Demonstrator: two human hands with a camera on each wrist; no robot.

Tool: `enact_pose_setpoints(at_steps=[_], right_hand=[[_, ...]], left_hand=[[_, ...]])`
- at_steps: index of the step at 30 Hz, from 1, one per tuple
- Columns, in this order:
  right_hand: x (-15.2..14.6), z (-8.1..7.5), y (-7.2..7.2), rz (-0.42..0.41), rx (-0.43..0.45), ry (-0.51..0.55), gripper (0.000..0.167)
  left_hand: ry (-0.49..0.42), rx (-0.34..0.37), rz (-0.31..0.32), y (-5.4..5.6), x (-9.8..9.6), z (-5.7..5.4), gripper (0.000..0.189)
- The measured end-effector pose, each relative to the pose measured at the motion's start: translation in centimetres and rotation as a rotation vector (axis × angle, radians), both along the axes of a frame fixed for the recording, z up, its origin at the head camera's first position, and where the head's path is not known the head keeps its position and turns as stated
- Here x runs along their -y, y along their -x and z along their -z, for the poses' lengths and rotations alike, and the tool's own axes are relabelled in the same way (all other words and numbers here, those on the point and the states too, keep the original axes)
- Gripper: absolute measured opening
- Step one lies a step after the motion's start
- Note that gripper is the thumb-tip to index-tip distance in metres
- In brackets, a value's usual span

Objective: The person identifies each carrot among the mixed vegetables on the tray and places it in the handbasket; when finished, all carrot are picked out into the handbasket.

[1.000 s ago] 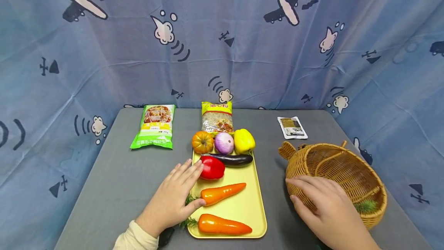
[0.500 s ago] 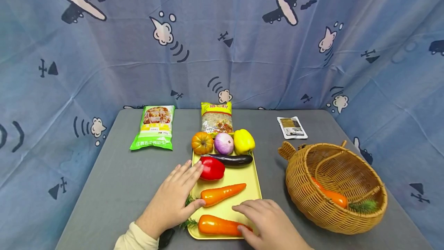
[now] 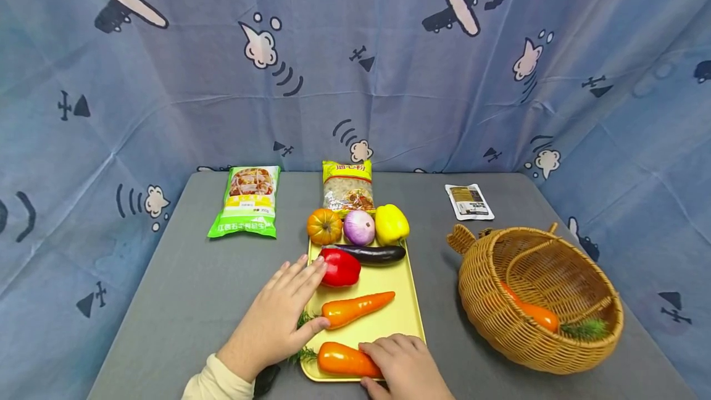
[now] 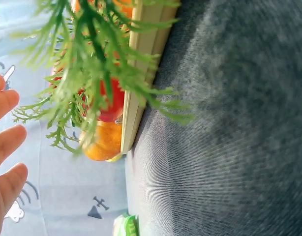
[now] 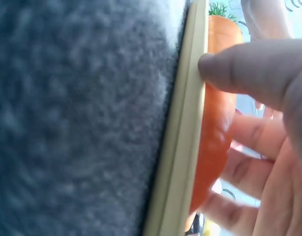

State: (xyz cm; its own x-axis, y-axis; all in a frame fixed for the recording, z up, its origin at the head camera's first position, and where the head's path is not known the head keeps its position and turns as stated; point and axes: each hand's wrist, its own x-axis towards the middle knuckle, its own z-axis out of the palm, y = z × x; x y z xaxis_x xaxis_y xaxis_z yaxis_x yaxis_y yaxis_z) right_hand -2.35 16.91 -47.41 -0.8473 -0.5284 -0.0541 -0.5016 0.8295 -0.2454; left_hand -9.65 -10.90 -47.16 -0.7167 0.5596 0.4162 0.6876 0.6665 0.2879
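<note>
On the yellow tray (image 3: 397, 279) lie two orange carrots with green tops. My right hand (image 3: 411, 368) holds the nearer carrot (image 3: 341, 359) by its narrow end. In the right wrist view, the thumb is on the near side of this carrot (image 5: 217, 130) and the fingers are on its far side. My left hand (image 3: 280, 316) lies flat with straight fingers over the tray's left edge. Its fingertips meet the red bell pepper (image 3: 341, 268), and its thumb is by the leafy end of the farther carrot (image 3: 358, 310).
Behind the pepper are an eggplant (image 3: 378, 255), a small pumpkin (image 3: 324, 226), an onion (image 3: 359, 227) and a yellow pepper (image 3: 391, 225). A wicker basket (image 3: 511, 338) at right contains a carrot (image 3: 541, 317). Food packets (image 3: 247, 202) stand farther back.
My right hand has moved left from the basket to the nearer carrot and now grasps its tip. A carrot has come into sight inside the basket. The left hand has stayed put.
</note>
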Motion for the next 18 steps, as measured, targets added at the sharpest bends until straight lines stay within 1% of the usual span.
enact_pose_setpoints(at_steps=[4, 6, 10, 14, 18], right_hand=[[-0.2, 0.3, 0.1, 0.028, -0.028, -0.012, 0.042], [-0.3, 0.3, 0.1, 0.026, -0.034, -0.011, 0.041], [-0.6, 0.2, 0.1, 0.008, -0.075, 0.006, 0.038], [-1.0, -0.4, 0.3, -0.001, -0.101, 0.046, 0.036], [-1.5, -1.2, 0.3, 0.017, -0.131, 0.128, 0.035]], left_hand=[[0.001, 0.001, -0.001, 0.0, 0.0, -0.1, 0.083], [0.0, 0.001, 0.0, 0.0, 0.0, -0.1, 0.083], [-0.002, -0.005, 0.0, 0.0, 0.0, -0.1, 0.083], [-0.002, -0.021, 0.001, 0.0, 0.0, -0.1, 0.083], [-0.004, -0.034, 0.007, 0.0, 0.0, -0.1, 0.082]])
